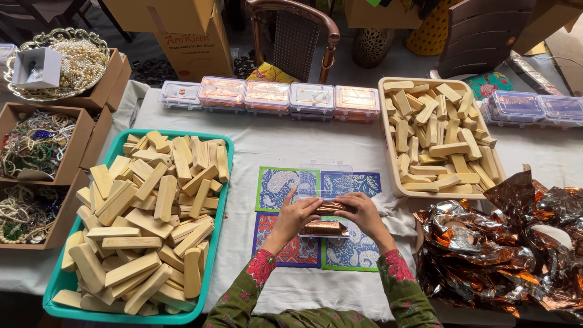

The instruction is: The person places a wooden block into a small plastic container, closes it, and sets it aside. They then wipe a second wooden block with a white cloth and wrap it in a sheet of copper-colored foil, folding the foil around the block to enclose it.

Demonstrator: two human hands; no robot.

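Observation:
My left hand (296,216) and my right hand (364,214) meet over a small clear plastic box (325,182) whose lid stands open. Together both hands grip a copper-foil-wrapped bar (333,208) at the box's edge. Another foil-wrapped bar (324,228) lies in the box just below my fingers. The box rests on patterned cloth mats (279,188) in blue, green and red on the white tablecloth.
A teal tray (61,282) heaped with pale wooden blocks is at left. A cream tray (388,158) of the same blocks is at upper right. Closed clear boxes (267,96) line the far edge. Crumpled copper foil (504,243) lies at right. Cardboard boxes of beads (36,146) stand far left.

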